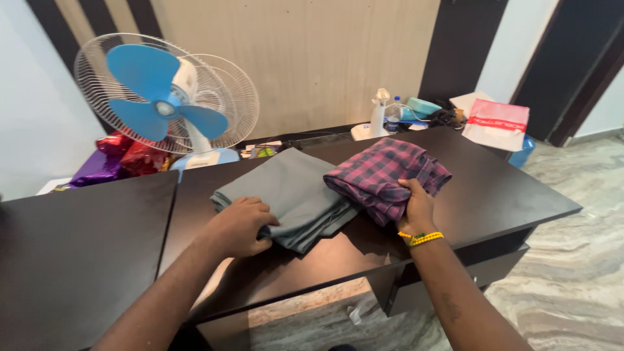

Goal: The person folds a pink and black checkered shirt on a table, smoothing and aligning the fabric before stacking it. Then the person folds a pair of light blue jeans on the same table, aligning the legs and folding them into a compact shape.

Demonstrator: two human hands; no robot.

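A: Status on the hands?

B: Left hand (239,226) is on the near edge of the folded grey garment (286,195), fingers curled and gripping the fabric at the corner. Right hand (416,209) is clamped on the near edge of the folded plaid garment (385,175), thumb on top, fingers under. Yellow bead bracelet (424,238) on that wrist.

A: Where are the two pieces?

B: Both on the dark table (500,195), mid-surface. Grey one lies flat, left of centre. Plaid one, maroon and navy checks, sits to its right, its left edge overlapping the grey one. They touch.

A: Plaid lifted or down?

B: Cannot tell for sure. Most of it rests on the table; the near edge is bunched in the hand.

A: Anything else on the table?

B: Far edge: white spray bottle (379,112), a clear plastic bottle just beside it, a teal item behind. Far right corner: white bag with a red band (497,123). Well apart from both garments.

A: Left side?

B: White pedestal fan with blue blades (162,104) behind the table, near the wall. Shiny red and purple foil wraps (120,159) below it. A second dark surface (78,240) butts against the table on the left. Marble-patterned floor (572,260) at right.
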